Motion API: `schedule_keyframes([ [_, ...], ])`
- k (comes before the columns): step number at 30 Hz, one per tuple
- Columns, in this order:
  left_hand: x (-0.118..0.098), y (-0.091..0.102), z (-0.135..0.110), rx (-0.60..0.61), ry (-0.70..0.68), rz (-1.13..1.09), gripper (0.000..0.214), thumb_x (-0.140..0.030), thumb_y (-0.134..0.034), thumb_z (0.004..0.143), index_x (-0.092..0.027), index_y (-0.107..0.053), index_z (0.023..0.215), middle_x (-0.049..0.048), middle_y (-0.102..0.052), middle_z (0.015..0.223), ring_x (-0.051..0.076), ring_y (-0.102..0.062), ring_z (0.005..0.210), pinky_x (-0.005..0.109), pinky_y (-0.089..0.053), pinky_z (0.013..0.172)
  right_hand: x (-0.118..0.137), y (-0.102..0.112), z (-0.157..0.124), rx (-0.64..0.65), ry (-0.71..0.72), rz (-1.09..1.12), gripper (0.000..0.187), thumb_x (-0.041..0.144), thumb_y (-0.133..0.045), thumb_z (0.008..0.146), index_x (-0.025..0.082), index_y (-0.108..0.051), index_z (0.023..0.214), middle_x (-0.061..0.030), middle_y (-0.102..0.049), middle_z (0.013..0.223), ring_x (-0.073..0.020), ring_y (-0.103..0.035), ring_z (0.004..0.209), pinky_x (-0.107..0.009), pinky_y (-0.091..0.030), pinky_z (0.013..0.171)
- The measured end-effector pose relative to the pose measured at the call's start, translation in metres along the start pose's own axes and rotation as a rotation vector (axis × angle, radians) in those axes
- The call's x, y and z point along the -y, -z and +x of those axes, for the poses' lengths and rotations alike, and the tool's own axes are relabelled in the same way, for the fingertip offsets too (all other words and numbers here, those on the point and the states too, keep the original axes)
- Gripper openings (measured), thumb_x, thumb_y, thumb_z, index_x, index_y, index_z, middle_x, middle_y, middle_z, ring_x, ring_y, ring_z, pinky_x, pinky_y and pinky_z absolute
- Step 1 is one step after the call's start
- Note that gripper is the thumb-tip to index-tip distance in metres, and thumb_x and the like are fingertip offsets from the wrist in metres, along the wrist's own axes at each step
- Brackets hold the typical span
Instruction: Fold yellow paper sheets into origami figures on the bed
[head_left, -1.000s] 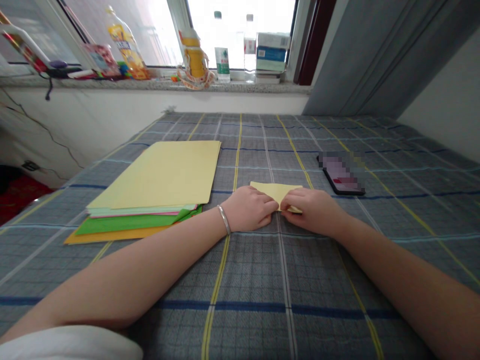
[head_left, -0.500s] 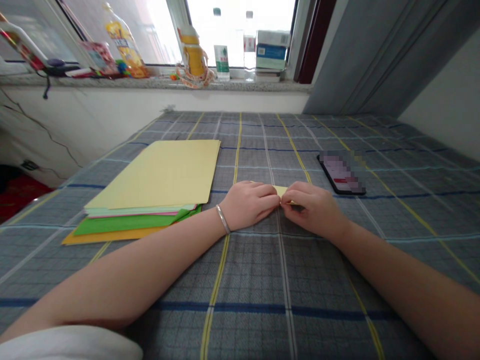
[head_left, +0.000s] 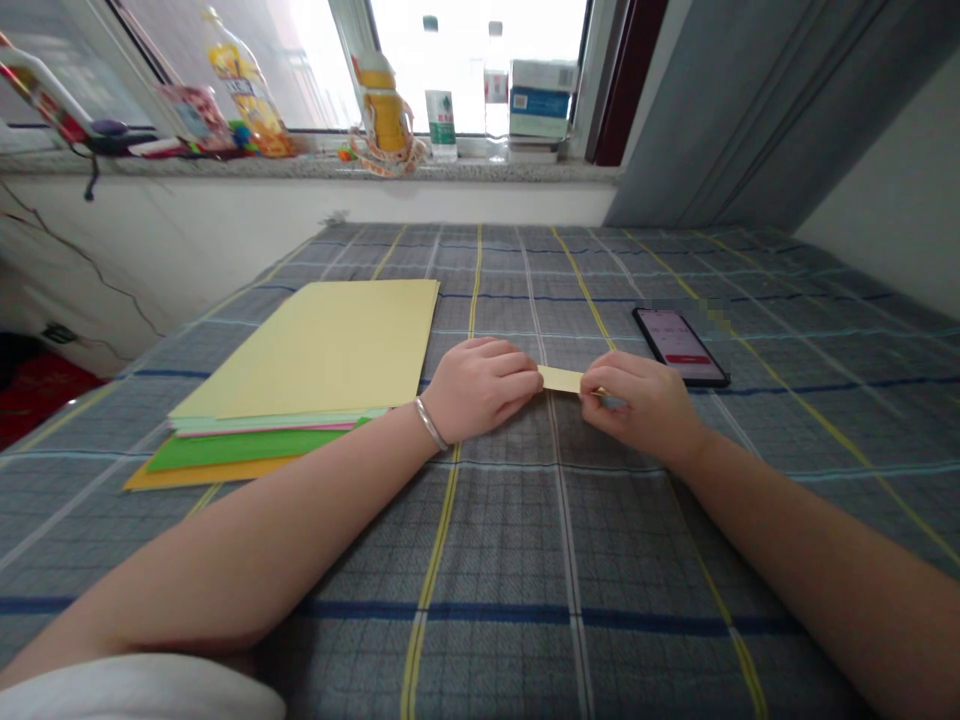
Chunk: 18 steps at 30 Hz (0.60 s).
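Note:
A narrow pale yellow strip of paper (head_left: 560, 379) spans the gap between my two hands, just above or on the checked cloth. My left hand (head_left: 487, 385), with a silver bangle at the wrist, is closed over the strip's left end and covers it. At the other end, my right hand (head_left: 637, 405) pinches the paper between thumb and bent fingers. Left of my hands lies a stack of coloured paper: a large yellow sheet (head_left: 322, 345) on top, with a green sheet (head_left: 247, 448) and an orange sheet (head_left: 202, 473) showing below.
A phone (head_left: 679, 345) with a lit screen lies beyond my right hand on the grey checked cloth (head_left: 487, 560). Bottles, a yellow drinking cup (head_left: 386, 110) and stacked boxes (head_left: 540, 105) stand along the windowsill. A grey curtain (head_left: 720, 120) hangs at the back right.
My hands have moved apart, the left one leftward and slightly away, the right one a little to the right. More of the yellow strip shows between them.

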<state>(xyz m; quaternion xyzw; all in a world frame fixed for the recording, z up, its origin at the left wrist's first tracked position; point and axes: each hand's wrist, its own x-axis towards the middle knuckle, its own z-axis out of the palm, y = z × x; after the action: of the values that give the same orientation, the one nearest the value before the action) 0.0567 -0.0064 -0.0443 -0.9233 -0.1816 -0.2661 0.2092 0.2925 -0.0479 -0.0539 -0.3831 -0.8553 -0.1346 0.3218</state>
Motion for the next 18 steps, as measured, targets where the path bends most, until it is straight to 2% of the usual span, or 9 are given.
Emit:
schedule_keyframes([
  [9,0.012,0.005,0.000,0.008,0.039,0.018,0.023,-0.029,-0.045,0.097,-0.021,-0.063,0.086,-0.0007,-0.069,0.089,0.013,-0.059,0.081,0.028,-0.046,0.079,-0.008,0.005,-0.001,-0.024,-0.023,-0.023,0.010,0.015,-0.053,0.079,0.022,-0.059,0.074,-0.0010,-0.067,0.077,-0.0151,-0.062,0.069,-0.027,-0.047,0.062],
  [14,0.016,0.003,-0.002,-0.073,0.056,0.073,0.018,-0.026,-0.047,0.094,-0.025,-0.063,0.085,-0.0038,-0.070,0.084,0.014,-0.058,0.085,0.039,-0.037,0.102,-0.012,0.006,-0.002,-0.037,-0.049,-0.026,0.010,0.016,-0.054,0.079,0.023,-0.059,0.074,-0.0011,-0.068,0.077,-0.0161,-0.063,0.071,-0.029,-0.049,0.065],
  [18,0.024,0.003,-0.005,-0.125,0.097,0.102,0.014,-0.026,-0.050,0.092,-0.025,-0.062,0.084,-0.0043,-0.070,0.085,0.015,-0.057,0.086,0.041,-0.035,0.104,-0.018,0.008,-0.004,-0.051,-0.071,-0.016,0.009,0.016,-0.054,0.079,0.023,-0.058,0.074,-0.0009,-0.067,0.076,-0.0164,-0.063,0.071,-0.030,-0.049,0.066],
])
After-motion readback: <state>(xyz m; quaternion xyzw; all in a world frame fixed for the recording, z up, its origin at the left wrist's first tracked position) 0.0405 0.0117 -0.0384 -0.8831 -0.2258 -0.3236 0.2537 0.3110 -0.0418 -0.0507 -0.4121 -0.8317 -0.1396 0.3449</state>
